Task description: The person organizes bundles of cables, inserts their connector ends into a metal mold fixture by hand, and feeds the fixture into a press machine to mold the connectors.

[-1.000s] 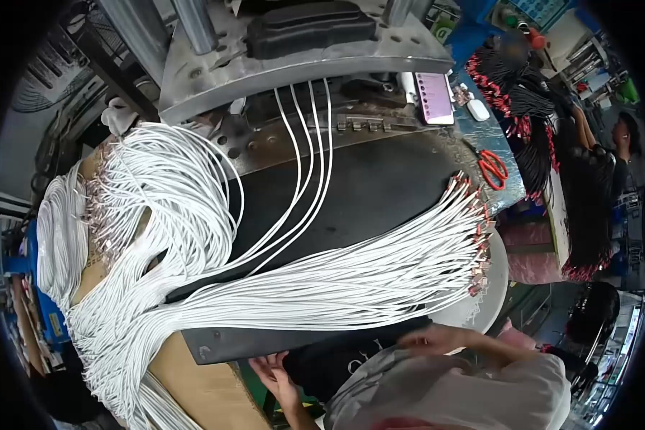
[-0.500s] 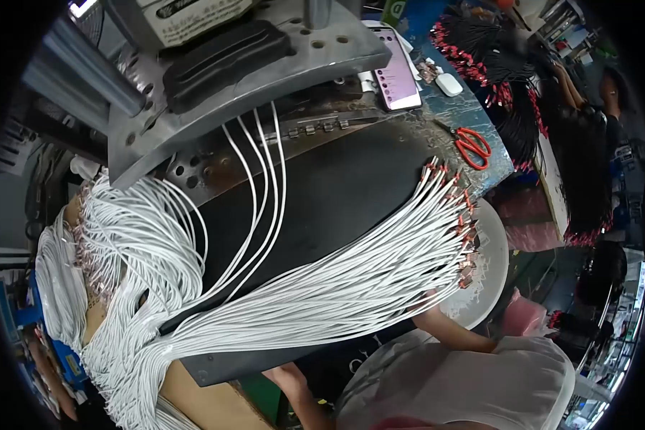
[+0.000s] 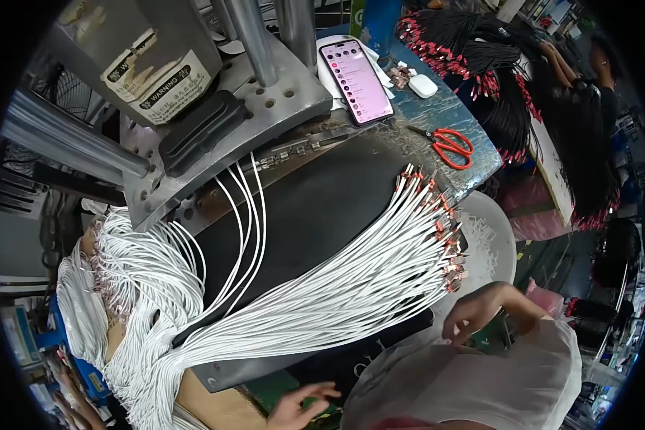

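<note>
Left hand (image 3: 302,405), in my head view: fingers spread, near the black board (image 3: 322,193). Right hand (image 3: 476,314) curls near the pale basin (image 3: 504,240); I can't tell if it pinches anything. White cables (image 3: 322,301) lie fanned across the board.

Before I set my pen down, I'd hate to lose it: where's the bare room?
Black mat: bare between loose strands and fanned white wires. Blue table: smaller gap between scissors and white case. Crowded: mat's near half, mostly under wires.

head | worn above person's hands | faces forward-down | near black worktop (image 3: 315,208)
</note>
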{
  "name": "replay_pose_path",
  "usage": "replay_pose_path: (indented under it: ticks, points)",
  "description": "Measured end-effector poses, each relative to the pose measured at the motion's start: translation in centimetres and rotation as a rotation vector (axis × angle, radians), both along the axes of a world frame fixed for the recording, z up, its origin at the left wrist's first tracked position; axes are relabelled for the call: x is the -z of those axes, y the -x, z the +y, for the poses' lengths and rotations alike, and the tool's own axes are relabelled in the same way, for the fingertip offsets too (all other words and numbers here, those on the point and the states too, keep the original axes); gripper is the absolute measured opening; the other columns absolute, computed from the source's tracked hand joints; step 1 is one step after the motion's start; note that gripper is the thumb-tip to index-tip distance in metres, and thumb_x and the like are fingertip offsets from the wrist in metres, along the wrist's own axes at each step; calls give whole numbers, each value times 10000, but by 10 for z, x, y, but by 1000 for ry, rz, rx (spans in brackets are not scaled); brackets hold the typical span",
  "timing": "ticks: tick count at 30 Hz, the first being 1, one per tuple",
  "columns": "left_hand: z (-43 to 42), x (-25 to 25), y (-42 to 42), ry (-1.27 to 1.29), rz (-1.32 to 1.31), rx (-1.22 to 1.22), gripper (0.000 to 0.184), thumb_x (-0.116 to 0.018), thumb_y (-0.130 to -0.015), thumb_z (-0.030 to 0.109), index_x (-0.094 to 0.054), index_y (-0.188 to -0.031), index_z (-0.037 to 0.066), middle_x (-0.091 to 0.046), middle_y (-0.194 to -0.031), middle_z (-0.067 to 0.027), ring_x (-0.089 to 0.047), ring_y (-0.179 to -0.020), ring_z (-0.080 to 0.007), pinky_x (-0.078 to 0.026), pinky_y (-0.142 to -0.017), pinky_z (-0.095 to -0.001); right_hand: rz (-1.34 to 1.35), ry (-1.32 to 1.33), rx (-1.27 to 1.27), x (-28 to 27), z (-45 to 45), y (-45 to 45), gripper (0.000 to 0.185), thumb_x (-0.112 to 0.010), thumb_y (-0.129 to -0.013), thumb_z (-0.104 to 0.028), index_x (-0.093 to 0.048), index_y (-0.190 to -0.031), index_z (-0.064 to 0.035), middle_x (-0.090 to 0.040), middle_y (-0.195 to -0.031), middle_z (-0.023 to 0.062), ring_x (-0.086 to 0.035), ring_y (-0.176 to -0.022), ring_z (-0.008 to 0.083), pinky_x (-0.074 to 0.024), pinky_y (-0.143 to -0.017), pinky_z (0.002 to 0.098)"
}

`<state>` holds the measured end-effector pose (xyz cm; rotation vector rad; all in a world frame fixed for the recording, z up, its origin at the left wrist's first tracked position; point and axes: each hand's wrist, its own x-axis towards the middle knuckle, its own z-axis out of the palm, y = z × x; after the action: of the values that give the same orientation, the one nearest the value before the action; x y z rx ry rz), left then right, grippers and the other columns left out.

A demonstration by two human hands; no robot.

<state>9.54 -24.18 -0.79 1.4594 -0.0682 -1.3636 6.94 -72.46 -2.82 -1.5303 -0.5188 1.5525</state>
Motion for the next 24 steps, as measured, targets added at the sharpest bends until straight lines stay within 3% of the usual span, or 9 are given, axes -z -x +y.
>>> replay_pose_path:
  ticks: [1,4,6,8,9,11,14,17,24]
  points:
    - [6,-12,-9,192,88,187,679,-637,-999,466,-363,-1568,216,-537,-1494,-104,-627,-1193,-362,-482,-1017,-580,76,-200,128,-35,-2,-19,397,-641,-1035,-319,-652,-1224,30,-709,-1038,104,-657,-830,177,-533,-744,321]
    - [-40,-59,-64,496,-596,-206,321,-726,-925,186,-707,-1133,-58,-771,-1034,-148,-728,-941,-241,-560,-837,-349,-681,-523,638,-96,-12,-84,391,-736,-967,-234,-638,-1230,39,-662,-1117,133,-647,-856,175,-528,-721,310]
    - [-88,-82,-107,-108,-1026,-251,308,-768,-835,88,-724,-1130,13,-772,-1064,-125,-716,-926,-258,-548,-836,-356,-910,-363,1067,-101,-10,-142,516,-753,-937,-212,-547,-1351,18,-588,-1214,133,-624,-998,185,-515,-816,303]
    - [-134,-80,-150,-212,-1389,-177,339,-731,-872,65,-678,-1200,-2,-741,-1066,-159,-669,-1028,-361,-529,-900,-409,-1055,-72,1407,-87,-12,-223,662,-766,-883,-191,-463,-1451,-35,-562,-1306,170,-600,-1108,220,-498,-953,345]
    - [-144,-73,-161,-214,-1576,-71,296,-694,-893,43,-678,-1181,-20,-733,-1086,-177,-677,-1032,-378,-542,-907,-432,-1172,94,1404,-75,-22,-257,753,-761,-855,-178,-403,-1495,-6,-493,-1439,183,-527,-1261,245,-445,-1057,395]
    - [-141,-56,-174,-207,-1608,107,306,-645,-914,17,-664,-1212,-52,-719,-1119,-228,-684,-1040,-401,-534,-925,-434,-1055,69,1437,-56,-36,-295,851,-733,-829,-120,-295,-1550,-4,-455,-1472,209,-516,-1275,275,-438,-1071,399]
    - [-95,-53,-210,-436,-1657,40,281,-550,-950,-23,-661,-1205,-67,-699,-1130,-275,-686,-1029,-421,-543,-919,-452,-891,-35,1371,-44,-39,-312,958,-704,-782,-43,-178,-1581,10,-406,-1511,223,-525,-1266,300,-435,-1080,400]
    - [-85,-50,-214,-691,-1683,110,313,-624,-955,78,-648,-1238,-54,-653,-1273,-261,-646,-1123,-435,-520,-966,-463,-1029,89,1226,-32,-38,-305,991,-694,-750,3,-161,-1586,10,-386,-1515,232,-537,-1248,297,-457,-1056,402]
    - [-110,-35,-198,-455,-1670,78,374,-702,-921,178,-650,-1259,28,-561,-1428,-152,-494,-1342,-356,-363,-1118,-458,-1131,105,1195,-27,-35,-305,960,-612,-761,49,-123,-1585,11,-390,-1496,221,-546,-1223,289,-497,-975,380]
